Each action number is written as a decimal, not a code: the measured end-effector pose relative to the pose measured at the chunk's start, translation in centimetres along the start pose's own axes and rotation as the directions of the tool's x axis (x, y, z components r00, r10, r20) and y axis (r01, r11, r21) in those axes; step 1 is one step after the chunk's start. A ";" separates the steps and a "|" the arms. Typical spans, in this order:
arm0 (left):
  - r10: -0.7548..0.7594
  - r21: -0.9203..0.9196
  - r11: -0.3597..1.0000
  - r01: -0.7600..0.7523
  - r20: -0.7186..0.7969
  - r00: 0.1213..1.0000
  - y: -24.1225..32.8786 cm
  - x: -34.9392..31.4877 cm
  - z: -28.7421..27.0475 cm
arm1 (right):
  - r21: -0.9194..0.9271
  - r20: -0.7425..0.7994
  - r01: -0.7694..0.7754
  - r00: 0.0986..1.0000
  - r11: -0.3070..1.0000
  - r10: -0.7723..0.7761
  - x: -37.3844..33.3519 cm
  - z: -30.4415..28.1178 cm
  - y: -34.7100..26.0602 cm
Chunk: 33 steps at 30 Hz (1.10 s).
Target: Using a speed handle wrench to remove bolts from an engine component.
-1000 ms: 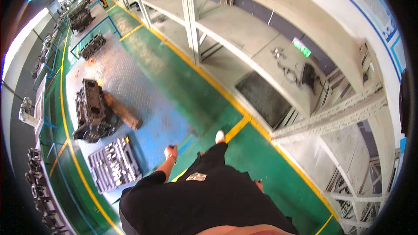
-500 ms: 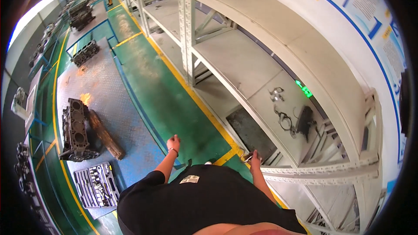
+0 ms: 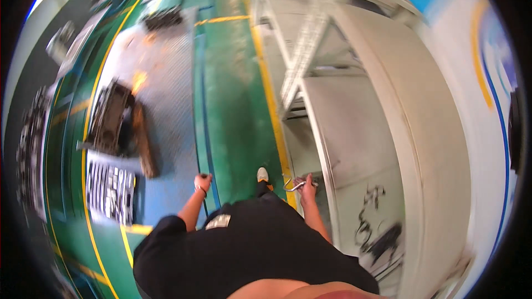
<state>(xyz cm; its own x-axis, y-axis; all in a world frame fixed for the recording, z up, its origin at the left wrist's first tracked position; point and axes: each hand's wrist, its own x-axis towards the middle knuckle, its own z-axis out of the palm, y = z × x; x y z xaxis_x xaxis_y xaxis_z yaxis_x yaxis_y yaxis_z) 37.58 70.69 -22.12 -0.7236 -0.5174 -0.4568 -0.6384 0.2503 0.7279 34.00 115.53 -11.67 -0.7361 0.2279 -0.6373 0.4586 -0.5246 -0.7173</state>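
Note:
My left hand (image 3: 203, 180), with a bracelet at its wrist, hangs above the edge of the blue metal floor plate (image 3: 173, 188). Its fingers are curled, and I cannot make out what, if anything, is inside them. On the other side, my right hand (image 3: 306, 186) is closed around a thin, bent, shiny metal tool (image 3: 293, 188) whose curved end sticks out to the left. That hand is beside the front edge of the pale shelf rack (image 3: 326, 171). Motion blur hides the tool's exact kind.
On the plate at left are an open socket tool case (image 3: 111, 192), an engine block (image 3: 112, 116) and a wooden beam (image 3: 142, 141). Another engine block (image 3: 162, 18) lies farther off. Dark cabled parts (image 3: 385, 242) rest on the right shelf. A green walkway (image 3: 235, 105) runs ahead.
My view has turned, so the walkway runs straighter ahead and the rack has shifted right. A white shoe has come into sight. The metal tool stays in my right hand.

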 end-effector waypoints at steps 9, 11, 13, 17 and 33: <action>-0.356 -0.259 0.925 0.277 -0.342 0.870 1.4 4.9 -4.6 | -0.092 0.203 -0.161 0.963 0.983 0.177 16.3 13.9 -10.0; -0.522 -0.527 0.789 0.315 -0.306 0.796 3.0 4.6 -4.0 | -0.145 0.254 -0.159 0.948 0.977 0.192 20.1 17.7 -11.4; -0.580 -0.603 0.723 0.337 -0.265 0.771 3.6 4.8 -2.5 | -0.124 0.211 -0.222 0.947 0.967 0.244 22.9 21.0 -12.1; -0.700 -0.570 0.670 0.475 -0.274 0.659 0.4 3.7 3.8 | -0.140 0.216 -0.308 0.918 0.941 0.332 26.8 29.4 -14.4; -0.504 -0.642 0.754 0.138 -0.432 0.748 17.5 45.2 -9.4 | -0.054 0.072 -0.451 0.888 0.891 0.454 42.8 59.2 -18.4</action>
<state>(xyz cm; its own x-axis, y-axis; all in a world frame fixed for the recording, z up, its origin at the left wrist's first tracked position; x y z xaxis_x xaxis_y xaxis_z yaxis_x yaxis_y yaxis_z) -3.84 44.02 -25.17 -0.1058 -0.8667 -0.4876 -0.4131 -0.4077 0.8143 -35.48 86.38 -9.08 -0.4817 -0.0950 -0.8711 0.7675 -0.5255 -0.3671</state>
